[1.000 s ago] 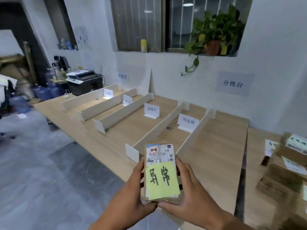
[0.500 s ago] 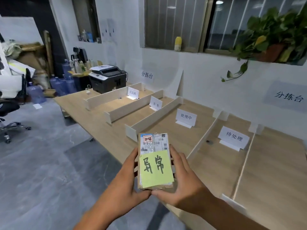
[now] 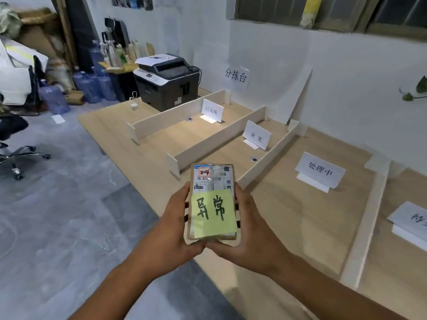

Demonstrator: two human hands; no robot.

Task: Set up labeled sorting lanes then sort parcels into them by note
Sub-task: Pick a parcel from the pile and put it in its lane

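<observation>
Though tape-wrapped, parcel under yellow note.

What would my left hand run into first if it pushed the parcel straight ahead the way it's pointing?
Probably the near end of the divider left of the 异常 lane; depth is unclear, so the left hand might pass beside it.

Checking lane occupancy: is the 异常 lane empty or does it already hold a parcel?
Empty of parcels. The 异常 lane shows only its sign and a small dark dot; the parcel is in both hands.
</observation>
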